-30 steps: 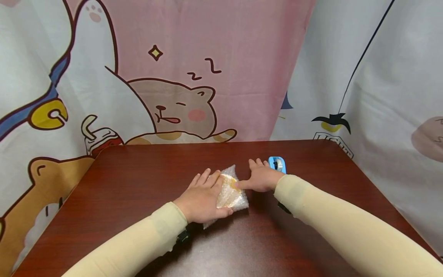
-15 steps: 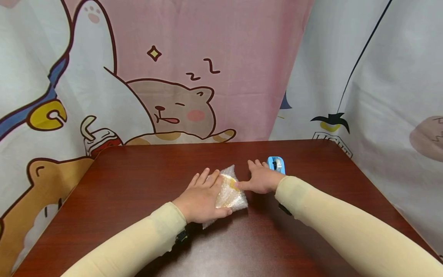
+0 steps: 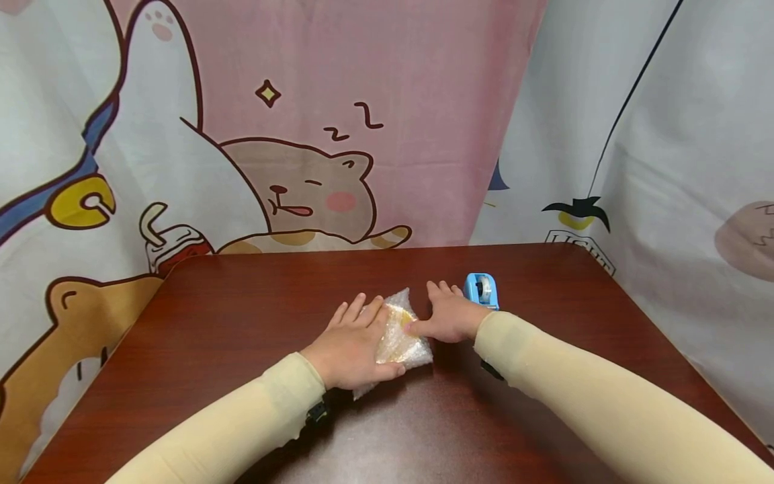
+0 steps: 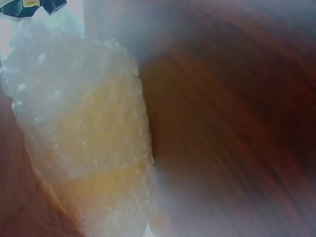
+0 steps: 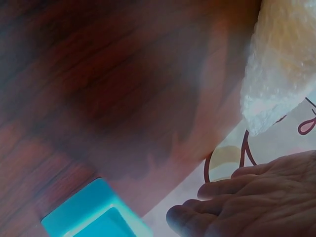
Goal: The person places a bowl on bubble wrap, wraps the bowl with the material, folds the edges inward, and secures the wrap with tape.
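A flat packet in bubble wrap [image 3: 406,344] lies on the table, with something yellow showing through the wrap. My left hand [image 3: 351,351] rests on its left part, fingers spread and straight. The thumb of my right hand [image 3: 452,316] touches the packet's upper right part, while the other fingers reach forward beside it. Just right of those fingers sits a light blue tape dispenser [image 3: 482,289]. In the left wrist view the packet [image 4: 98,123] fills the left side. The right wrist view has the dispenser [image 5: 94,210] low down and my right palm [image 5: 256,202] at lower right.
The dark red-brown wooden table [image 3: 254,289] extends around both hands. Behind it hangs a pink and white curtain [image 3: 435,121] with cartoon animals, and pale fabric [image 3: 683,168] borders the right side. Both forearms wear cream sleeves [image 3: 242,417].
My right hand has slid slightly left and toward me, its thumb further over the packet, so more of the tape dispenser shows. The left hand and the packet look unmoved.
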The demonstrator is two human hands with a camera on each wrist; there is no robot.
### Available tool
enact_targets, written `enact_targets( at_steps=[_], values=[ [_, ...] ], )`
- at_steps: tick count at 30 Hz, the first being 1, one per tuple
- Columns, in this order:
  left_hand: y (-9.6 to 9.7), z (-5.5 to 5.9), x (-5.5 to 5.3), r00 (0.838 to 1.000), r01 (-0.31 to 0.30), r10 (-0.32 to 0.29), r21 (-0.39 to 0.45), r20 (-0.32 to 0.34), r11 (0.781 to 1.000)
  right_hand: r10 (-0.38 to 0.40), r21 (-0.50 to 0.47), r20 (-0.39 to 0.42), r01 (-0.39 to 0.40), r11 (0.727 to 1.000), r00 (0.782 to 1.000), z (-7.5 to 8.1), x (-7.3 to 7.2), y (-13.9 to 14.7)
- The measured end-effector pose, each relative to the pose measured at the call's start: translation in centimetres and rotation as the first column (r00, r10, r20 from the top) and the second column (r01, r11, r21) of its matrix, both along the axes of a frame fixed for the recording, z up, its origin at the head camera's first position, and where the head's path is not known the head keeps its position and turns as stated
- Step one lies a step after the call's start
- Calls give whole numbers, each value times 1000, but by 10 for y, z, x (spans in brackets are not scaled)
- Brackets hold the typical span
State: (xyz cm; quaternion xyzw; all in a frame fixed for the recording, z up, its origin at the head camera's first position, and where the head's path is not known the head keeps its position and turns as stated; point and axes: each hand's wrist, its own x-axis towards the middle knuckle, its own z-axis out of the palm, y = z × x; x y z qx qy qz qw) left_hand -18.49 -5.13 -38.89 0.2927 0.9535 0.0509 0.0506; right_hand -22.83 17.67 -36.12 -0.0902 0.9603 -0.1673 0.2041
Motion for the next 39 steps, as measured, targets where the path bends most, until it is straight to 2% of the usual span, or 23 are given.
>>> enact_targets(
  at_steps=[11,20,39],
  values=[
    [0,0,1,1000,6,-6,-7,-11,1000,-40,-26,-15,39,999,999,-6,1,-10],
    [0,-2,0,1000,12,-12,1,-18,1000,-79,-16,17,79,997,997,-9,0,-12],
    [0,-2,1,999,28,-28,36,-16,999,-104,34,34,103,994,994,-6,2,-20]
  ],
)
